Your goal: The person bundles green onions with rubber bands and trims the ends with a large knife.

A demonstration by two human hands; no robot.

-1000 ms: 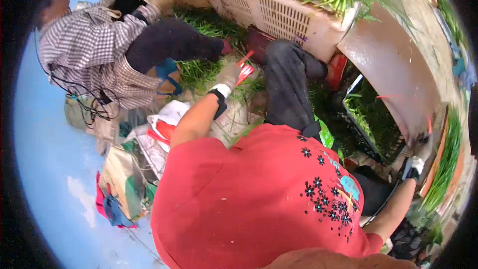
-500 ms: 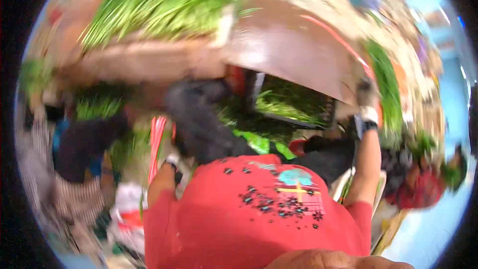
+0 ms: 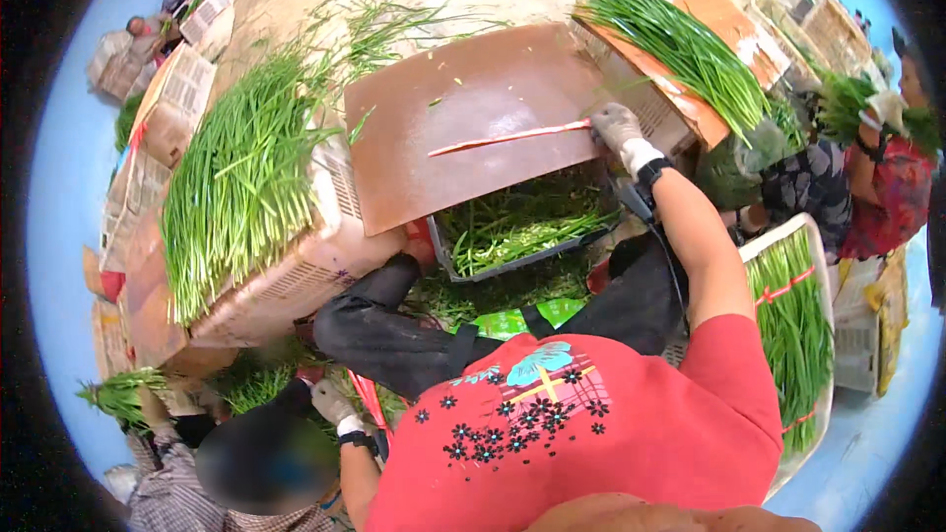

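Head view: right hand (image 3: 618,127) outstretched on red strip (image 3: 507,137).

The brown board (image 3: 473,108) lies open, hemmed by the crate of greens (image 3: 246,177) and leaf-heaped board (image 3: 690,49).

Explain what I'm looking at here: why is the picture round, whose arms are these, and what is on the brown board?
The picture comes from a wide fisheye camera worn on a person's head, looking down, so the view is round and straight edges bend. The red shirt at the bottom is the wearer's own.

The right hand, in a light work glove, reaches out to the end of a long thin red strip lying across a brown board. Whether it grips the strip or only touches it, I cannot tell. The left hand, also gloved, is low by the wearer's side near some red strips.

Under the board sits a dark crate of green stalks. More long green stalks lie piled on a pale crate. Other people work nearby.
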